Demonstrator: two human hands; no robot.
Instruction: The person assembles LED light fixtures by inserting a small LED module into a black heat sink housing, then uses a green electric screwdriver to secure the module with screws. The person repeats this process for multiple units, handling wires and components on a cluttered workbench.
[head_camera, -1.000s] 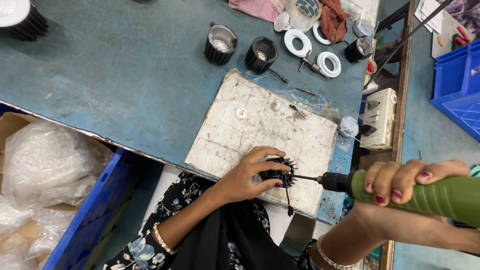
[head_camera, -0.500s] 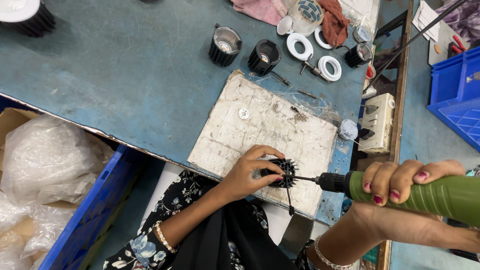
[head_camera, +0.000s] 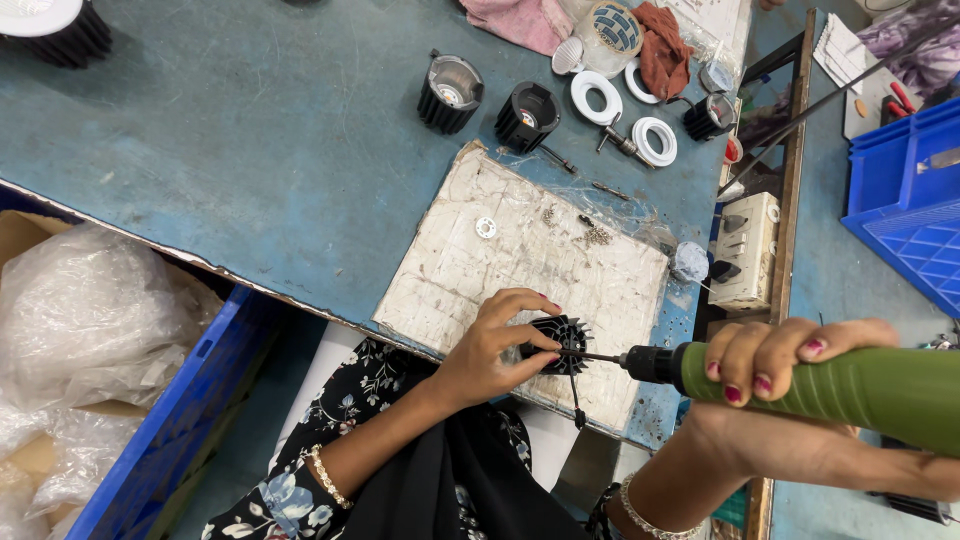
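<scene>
My left hand (head_camera: 492, 345) grips a small black finned heat sink (head_camera: 562, 340) and holds it down on a worn white board (head_camera: 500, 250) at the near edge of the blue workbench. My right hand (head_camera: 780, 365) is wrapped around a green electric screwdriver (head_camera: 850, 385). Its thin bit (head_camera: 590, 355) points left and its tip touches the heat sink. A thin black wire hangs down from the heat sink over the board's edge.
Two black finned housings (head_camera: 450, 92) (head_camera: 527, 115), white rings (head_camera: 596, 95) (head_camera: 654, 140), loose screws and rags lie at the bench's far side. A beige socket box (head_camera: 745, 250) sits at the right edge. Blue crates (head_camera: 900, 190) (head_camera: 170, 420) and plastic bags (head_camera: 90, 320) flank the bench.
Both hands hold the same positions. The screwdriver bit stays on the heat sink; only the camera view has shifted slightly.
</scene>
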